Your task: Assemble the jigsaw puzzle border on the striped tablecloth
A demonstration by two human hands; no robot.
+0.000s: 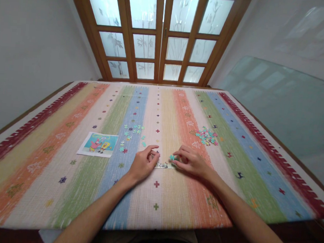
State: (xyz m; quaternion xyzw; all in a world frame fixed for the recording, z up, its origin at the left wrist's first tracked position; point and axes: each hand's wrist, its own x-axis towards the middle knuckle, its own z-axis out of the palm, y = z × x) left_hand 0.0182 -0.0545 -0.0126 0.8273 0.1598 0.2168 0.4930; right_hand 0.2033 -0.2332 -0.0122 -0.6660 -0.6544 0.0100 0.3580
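The right hand (190,162) pinches a teal puzzle piece (172,158) between thumb and fingertips, just above the joined strip of pieces (162,165) on the striped mat (173,197). The left hand (143,164) rests beside the strip's left end, fingers curled; whether it grips anything cannot be told. The piece looks light, thin, stiff card, best held by its edges. Loose pieces (206,136) lie beyond; more scattered pieces (133,131) lie near a cartoon reference picture (98,144). No writing is legible.
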